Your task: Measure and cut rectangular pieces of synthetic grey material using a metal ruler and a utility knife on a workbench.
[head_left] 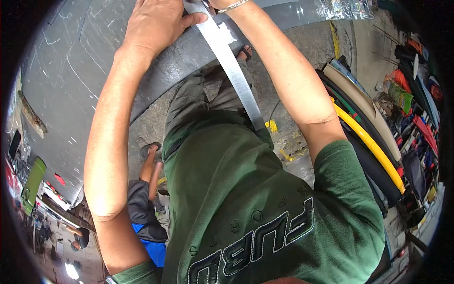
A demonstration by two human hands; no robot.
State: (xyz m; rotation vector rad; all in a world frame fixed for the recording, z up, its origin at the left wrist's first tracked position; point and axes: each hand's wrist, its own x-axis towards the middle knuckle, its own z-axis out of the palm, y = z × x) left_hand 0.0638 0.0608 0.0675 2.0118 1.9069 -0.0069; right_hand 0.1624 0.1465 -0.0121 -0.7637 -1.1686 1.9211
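Note:
A long flat strip of bright metal, like a steel ruler (pixel 227 59), runs from the top edge over a dark grey sheet (pixel 66 75) on the work surface. Its near end sticks out past the sheet's curved front edge, in front of my shirt. My left hand (pixel 158 23) lies flat on the sheet, left of the ruler, and its outstretched thumb touches the ruler's edge. The fingertips are cut off by the picture's top. On the ruler's right is my right hand (pixel 220 4), mostly out of the picture, with a chain bracelet at the wrist. Its fingers are hidden.
Pale scratches or marks cross the sheet. At the right stand long curved panels, one yellow (pixel 366 137) and one beige (pixel 364 99), beside a cluttered pile. Another person's leg and dark shorts (pixel 144 208) show at lower left. A green item (pixel 34 182) lies far left.

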